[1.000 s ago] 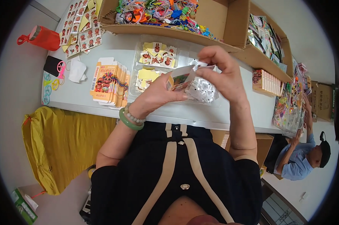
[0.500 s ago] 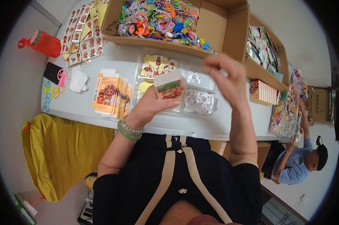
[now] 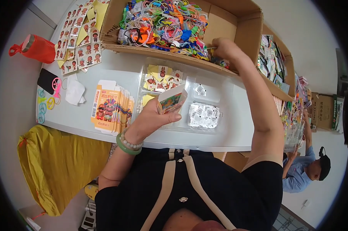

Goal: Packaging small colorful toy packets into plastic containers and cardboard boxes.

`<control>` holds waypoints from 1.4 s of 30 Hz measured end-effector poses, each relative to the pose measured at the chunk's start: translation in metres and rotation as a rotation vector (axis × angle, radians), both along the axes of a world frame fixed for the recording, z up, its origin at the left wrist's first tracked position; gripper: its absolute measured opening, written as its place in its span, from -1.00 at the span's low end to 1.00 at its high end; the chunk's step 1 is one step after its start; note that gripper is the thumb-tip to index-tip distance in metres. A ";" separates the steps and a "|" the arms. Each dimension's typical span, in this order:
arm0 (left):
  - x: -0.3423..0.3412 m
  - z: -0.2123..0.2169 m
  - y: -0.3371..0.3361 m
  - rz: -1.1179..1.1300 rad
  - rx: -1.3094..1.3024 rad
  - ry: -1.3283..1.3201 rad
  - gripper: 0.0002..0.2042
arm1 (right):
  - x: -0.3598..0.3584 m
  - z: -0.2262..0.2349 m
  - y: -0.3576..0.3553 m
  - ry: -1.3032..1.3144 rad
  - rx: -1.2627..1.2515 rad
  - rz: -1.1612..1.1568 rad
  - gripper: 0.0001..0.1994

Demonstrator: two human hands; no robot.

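Observation:
My left hand (image 3: pixel 153 117) grips a small printed carton (image 3: pixel 171 101) with its top flap up, thumb across the front. Reaching over the front wall of the big cardboard box (image 3: pixel 162 51), my right hand (image 3: pixel 226 51) has its fingers curled downward at the edge of a heap of colourful stringed trinkets (image 3: pixel 174 25). Whatever is between those fingertips is too small to make out. Below the carton sits a clear divided tray (image 3: pixel 141 82), with yellow-backed sticker pieces (image 3: pixel 162 75) on its left side and small white packets (image 3: pixel 204 115) on its right.
Flattened orange cartons (image 3: pixel 108 106) lie stacked left of the tray. Farther left are sticker sheets (image 3: pixel 79 38), a red bottle (image 3: pixel 39 49), a phone (image 3: pixel 47 81) and white tissue (image 3: pixel 75 90). Another box (image 3: pixel 274 61) holds flat packets; a co-worker (image 3: pixel 303 171) is at the far right.
My right hand has moved up and away from beside the carton into the big box. My left hand still holds the carton, now tilted a little differently. The whole view has shifted slightly.

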State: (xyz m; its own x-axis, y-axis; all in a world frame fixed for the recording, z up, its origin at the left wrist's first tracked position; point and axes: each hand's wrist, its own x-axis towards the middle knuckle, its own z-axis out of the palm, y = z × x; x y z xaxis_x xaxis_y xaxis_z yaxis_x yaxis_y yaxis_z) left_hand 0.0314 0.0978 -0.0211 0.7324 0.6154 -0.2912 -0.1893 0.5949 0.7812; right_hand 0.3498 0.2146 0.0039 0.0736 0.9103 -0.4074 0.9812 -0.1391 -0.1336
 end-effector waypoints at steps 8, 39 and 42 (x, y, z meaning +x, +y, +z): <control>0.002 -0.003 -0.003 -0.002 0.010 -0.047 -0.43 | 0.020 0.036 -0.025 0.834 0.130 -0.453 -0.92; 0.020 0.010 -0.012 -0.070 0.089 -0.051 -0.41 | -0.125 0.081 -0.133 0.823 0.363 0.191 -0.90; 0.015 0.015 -0.012 -0.066 0.084 -0.064 -0.39 | -0.117 0.085 -0.131 1.094 0.165 -0.064 -0.84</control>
